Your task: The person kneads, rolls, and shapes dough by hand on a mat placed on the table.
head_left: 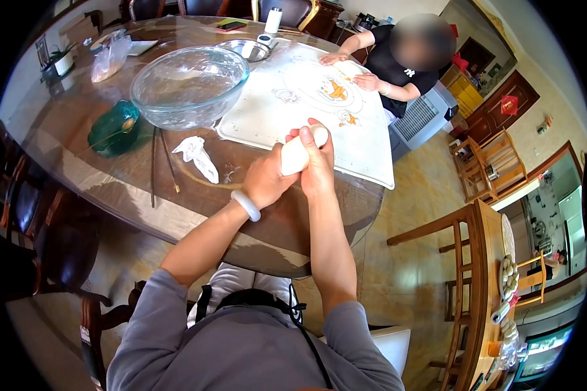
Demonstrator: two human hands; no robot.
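Observation:
A pale lump of dough (pixel 295 156) is held up over the near edge of the table. My left hand (pixel 265 177), with a light bangle at its wrist, wraps round the dough's left and lower side. Gripping the dough from the right is my right hand (pixel 319 171), its thumb lying along the lump. Part of the dough is hidden behind my fingers. Just beyond my hands lies a white mat (pixel 257 120) with orange cartoon prints. A crumpled white tissue (pixel 197 158) rests left of my left hand.
A large glass bowl (pixel 189 117), a green bowl (pixel 111 133) and a pair of chopsticks (pixel 165 159) stand to the left. Behind the mat are a metal bowl (pixel 257 51) and a white bottle (pixel 273 20). Across the table, a person (pixel 398 72) has both hands on another dough piece (pixel 349 68).

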